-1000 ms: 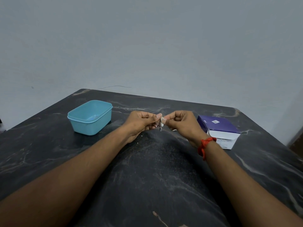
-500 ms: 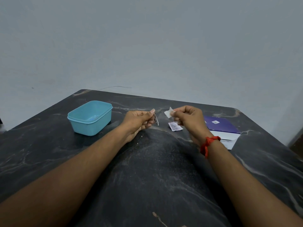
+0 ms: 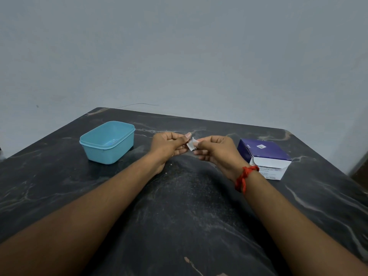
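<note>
Head view, left hand (image 3: 169, 145) and right hand (image 3: 218, 151) curled, both pinching small white packet (image 3: 190, 145) between them

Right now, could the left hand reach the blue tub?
Probably yes: the blue tub sits just left of the left hand, bare table between. But that hand is busy pinching a small white packet.

- Your table (image 3: 179, 206): dark polished stone, pale veins.
- Blue tub (image 3: 107, 150): smooth plastic, soft sheen.
- Purple box (image 3: 266, 154): matt cardboard.
- White scrap (image 3: 190, 145) you pinch: thin paper.
- Your wrist band (image 3: 244, 177): red thread.
</note>
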